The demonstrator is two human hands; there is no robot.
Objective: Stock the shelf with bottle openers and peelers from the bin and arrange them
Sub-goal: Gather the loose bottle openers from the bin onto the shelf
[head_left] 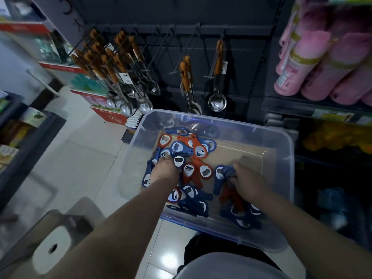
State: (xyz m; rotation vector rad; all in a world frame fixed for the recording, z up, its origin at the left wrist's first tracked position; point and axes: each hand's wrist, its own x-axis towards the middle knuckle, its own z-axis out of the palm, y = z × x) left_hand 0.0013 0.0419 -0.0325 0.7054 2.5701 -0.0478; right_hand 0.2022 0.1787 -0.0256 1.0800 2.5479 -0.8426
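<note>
Bottle openers (203, 170) heaped in the clear bin (289, 158) below the peg wall (201, 47), both hands in! Right hand (247, 178) pinches a blue opener (220, 174) by its handle; left hand (165, 170) sits on the pile, its grip impossible to call. Best lift one clean, not a tangle. Count: one bin, roughly seven orange, a dozen-odd blue, no peeler plainly seen
</note>
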